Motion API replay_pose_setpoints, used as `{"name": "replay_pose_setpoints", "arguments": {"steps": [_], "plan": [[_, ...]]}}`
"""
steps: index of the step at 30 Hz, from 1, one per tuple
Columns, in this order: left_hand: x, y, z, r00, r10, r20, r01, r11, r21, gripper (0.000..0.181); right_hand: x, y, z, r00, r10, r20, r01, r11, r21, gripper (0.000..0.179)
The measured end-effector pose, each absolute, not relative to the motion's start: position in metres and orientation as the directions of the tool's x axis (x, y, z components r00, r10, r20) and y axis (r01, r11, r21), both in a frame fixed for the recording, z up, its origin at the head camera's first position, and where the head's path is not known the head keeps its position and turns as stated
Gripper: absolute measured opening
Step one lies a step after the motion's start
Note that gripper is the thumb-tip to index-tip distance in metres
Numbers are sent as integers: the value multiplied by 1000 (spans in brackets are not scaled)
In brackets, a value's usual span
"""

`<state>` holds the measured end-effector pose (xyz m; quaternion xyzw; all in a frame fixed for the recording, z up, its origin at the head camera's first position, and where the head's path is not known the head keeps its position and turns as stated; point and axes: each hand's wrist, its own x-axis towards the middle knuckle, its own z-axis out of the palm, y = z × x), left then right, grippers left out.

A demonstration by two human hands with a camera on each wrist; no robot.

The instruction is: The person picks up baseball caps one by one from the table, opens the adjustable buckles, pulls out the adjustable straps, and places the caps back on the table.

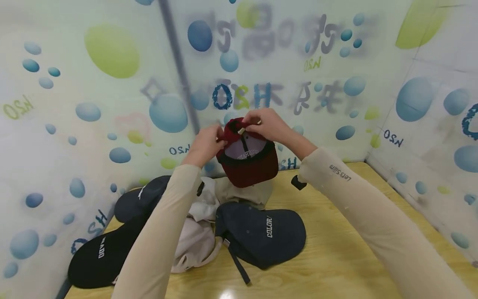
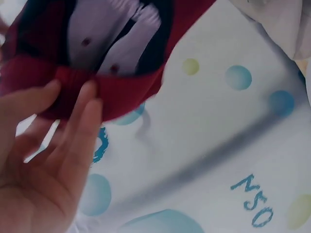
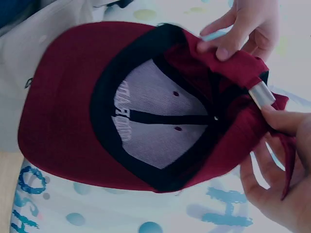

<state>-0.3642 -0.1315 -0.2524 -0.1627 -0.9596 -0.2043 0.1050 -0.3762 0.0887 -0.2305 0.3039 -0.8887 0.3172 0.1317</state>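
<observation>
A dark red baseball cap [image 1: 250, 168] hangs in the air between both hands, its inside facing me and its brim downward. My left hand [image 1: 206, 143] pinches the cap's back edge on the left; in the left wrist view its thumb and fingers hold the red fabric [image 2: 126, 92]. My right hand [image 1: 270, 124] pinches the back strap near its metal buckle [image 3: 261, 94], and the loose strap end [image 3: 289, 167] hangs beside the fingers. White lining and a dark sweatband show inside the cap.
On the wooden table [image 1: 325, 249] lie a navy cap [image 1: 276, 236] lettered COLOR, a black cap [image 1: 101, 257], another dark cap [image 1: 138, 201], and pale caps [image 1: 196, 245] in a pile. A small black object [image 1: 298, 182] lies near the right sleeve. Patterned walls [image 1: 112, 104] enclose the table.
</observation>
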Motion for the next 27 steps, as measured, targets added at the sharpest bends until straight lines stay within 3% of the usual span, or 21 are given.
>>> {"name": "replay_pose_setpoints", "arguments": {"steps": [4, 10, 18, 27], "plan": [[-353, -144, -253, -934, 318, 161, 354, 877, 324, 22, -374, 87, -242, -787, -503, 357, -616, 598, -513, 20], [-334, -145, -242, -924, 325, 201, 372, 885, 278, 26, -372, 89, -246, -802, -516, 301, -585, 578, -570, 23], [-320, -131, -227, -928, 346, 140, 373, 864, 338, 25, -367, 92, -245, -825, -507, 248, -529, 542, -653, 21], [-322, -117, -242, -924, 363, 121, 381, 842, 381, 23, -367, 95, -255, -837, -501, 219, -492, 515, -702, 23]]}}
